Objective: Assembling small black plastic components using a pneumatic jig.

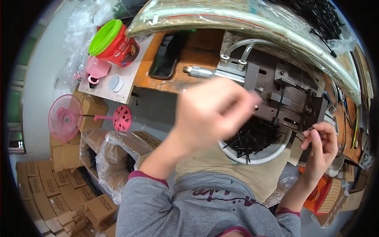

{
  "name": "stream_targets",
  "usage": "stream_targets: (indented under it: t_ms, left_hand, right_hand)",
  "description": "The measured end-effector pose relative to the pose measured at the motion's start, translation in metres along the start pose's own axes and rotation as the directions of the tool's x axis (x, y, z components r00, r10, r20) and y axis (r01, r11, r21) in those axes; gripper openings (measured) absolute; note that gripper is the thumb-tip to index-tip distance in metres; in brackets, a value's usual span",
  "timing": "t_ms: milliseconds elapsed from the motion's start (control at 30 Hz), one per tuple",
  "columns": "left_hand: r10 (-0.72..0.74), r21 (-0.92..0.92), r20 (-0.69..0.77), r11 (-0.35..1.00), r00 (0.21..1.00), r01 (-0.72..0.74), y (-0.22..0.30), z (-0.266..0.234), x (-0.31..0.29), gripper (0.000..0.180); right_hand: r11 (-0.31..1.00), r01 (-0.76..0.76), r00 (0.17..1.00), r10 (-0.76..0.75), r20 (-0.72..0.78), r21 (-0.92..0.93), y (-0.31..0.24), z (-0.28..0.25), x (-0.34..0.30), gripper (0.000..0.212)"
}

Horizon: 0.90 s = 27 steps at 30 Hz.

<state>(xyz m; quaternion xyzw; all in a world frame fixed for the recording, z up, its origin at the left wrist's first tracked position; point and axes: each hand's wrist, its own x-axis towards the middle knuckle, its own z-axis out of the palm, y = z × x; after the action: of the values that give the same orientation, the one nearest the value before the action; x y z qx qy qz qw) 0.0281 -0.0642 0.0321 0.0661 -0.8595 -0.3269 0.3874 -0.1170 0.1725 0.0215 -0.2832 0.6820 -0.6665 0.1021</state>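
Observation:
My left hand (213, 110) is raised over the near left part of a metal fixture (266, 85). Motion smears its curled fingers, so whether they grip anything does not show. At the fixture's right end my right hand (321, 146) has thumb and forefinger pinched together; what sits between them is too small to make out. A black rod-like piece (280, 104) lies across the fixture, its thicker end toward me. Below, a white round basket (258, 160) on my lap holds a heap of thin black pieces (252, 138).
A black phone (164, 57) lies on the wooden table (193, 53). Left of it stand a red bucket (118, 45) with a green rim and a pink cup (98, 68). More black pieces (316, 17) are piled far right. A pink fan (66, 118) and cardboard boxes (59, 189) are at left.

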Motion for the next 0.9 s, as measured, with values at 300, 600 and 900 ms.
stream_targets:
  t_ms: [300,600,900]
  left_hand:
    - [-0.246,0.273,-0.268,0.908,0.932,0.318,-0.210,-0.034,0.044,0.029]
    - [0.113,0.573,-0.181,0.820,0.977,0.012,-0.368,-0.038,0.099,0.054]
    - [0.137,0.696,-0.189,0.718,0.973,0.034,-0.373,-0.039,0.100,0.050]
  right_hand:
    - [0.989,-0.060,0.997,0.065,-0.031,0.133,0.003,0.011,-0.015,0.011]
    - [0.970,-0.087,0.993,0.102,-0.056,0.225,0.010,0.014,-0.028,0.015]
    - [0.963,-0.094,0.989,0.120,-0.089,0.251,0.019,0.012,-0.036,0.022]
